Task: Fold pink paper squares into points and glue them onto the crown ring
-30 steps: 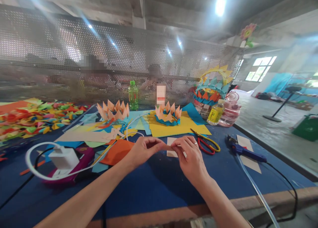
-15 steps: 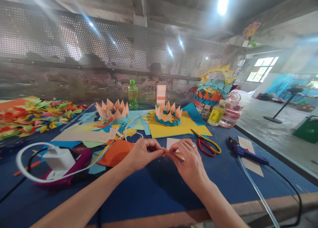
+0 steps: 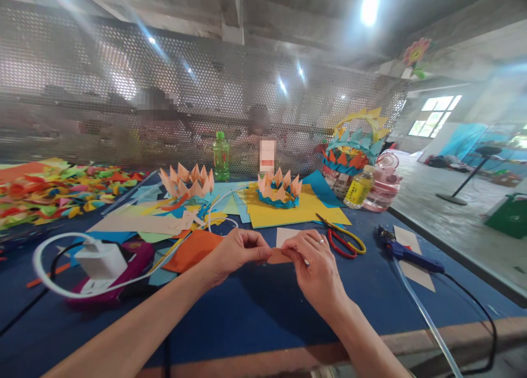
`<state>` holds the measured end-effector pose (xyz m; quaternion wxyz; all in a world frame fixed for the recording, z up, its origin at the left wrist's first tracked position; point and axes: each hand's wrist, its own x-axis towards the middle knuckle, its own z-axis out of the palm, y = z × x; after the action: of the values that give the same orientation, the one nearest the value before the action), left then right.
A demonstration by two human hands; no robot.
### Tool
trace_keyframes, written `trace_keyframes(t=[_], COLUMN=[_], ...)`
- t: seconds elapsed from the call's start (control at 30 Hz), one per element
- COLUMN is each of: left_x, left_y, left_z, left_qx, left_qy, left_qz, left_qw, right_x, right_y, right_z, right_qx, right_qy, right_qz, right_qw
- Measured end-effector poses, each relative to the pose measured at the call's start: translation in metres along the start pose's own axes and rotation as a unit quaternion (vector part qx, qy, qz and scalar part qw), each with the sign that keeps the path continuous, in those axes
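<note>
Between my two hands is a small piece of orange-brown paper (image 3: 280,256), held just above the blue tabletop. My left hand (image 3: 241,253) is closed in a pinch at the paper's left edge, thumb against curled fingers. The thumb and fingers of my right hand (image 3: 313,257), which wears a ring, pinch the paper's right side and hide part of it. Behind the hands lies a pale paper sheet (image 3: 284,236). Beside my left wrist is a folded-looking orange paper (image 3: 191,252). Red-and-yellow-handled scissors (image 3: 342,242) lie right of my right hand.
Two peach-pointed paper rings (image 3: 187,181) stand behind, one on yellow sheets (image 3: 321,205). A blue glue gun (image 3: 411,254) with a cord lies right. A purple power strip (image 3: 135,260) with a white charger sits left. Bottles (image 3: 221,157), a paper basket and paper scraps line the back.
My fingers have shifted on the paper, so more of its flat face shows between them. My left fingertips now sit at its edge. The view has moved slightly.
</note>
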<state>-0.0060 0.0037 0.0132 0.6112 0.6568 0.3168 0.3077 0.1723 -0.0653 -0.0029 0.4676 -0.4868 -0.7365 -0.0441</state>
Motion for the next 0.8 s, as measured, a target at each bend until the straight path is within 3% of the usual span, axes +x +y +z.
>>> trace_keyframes(t=[0.4, 0.67, 0.8], left_x=[0.0017, 0.0009, -0.0002], left_y=[-0.0048, -0.0006, -0.0001], left_z=[-0.0067, -0.0048, -0.0040], left_qx=[-0.082, -0.091, -0.079], left_qy=[0.016, 0.046, 0.048], left_qz=[-0.055, -0.077, -0.079], left_qw=[0.995, 0.992, 0.993], right_x=[0.0011, 0.0033, 0.0020], right_y=[-0.0006, -0.0044, -0.0067], right_z=[-0.0001, 0.0001, -0.0007], right_qx=[-0.001, 0.014, 0.015], right_qy=[0.069, 0.052, 0.013], right_qz=[-0.101, -0.082, -0.059], right_qw=[0.992, 0.995, 0.998])
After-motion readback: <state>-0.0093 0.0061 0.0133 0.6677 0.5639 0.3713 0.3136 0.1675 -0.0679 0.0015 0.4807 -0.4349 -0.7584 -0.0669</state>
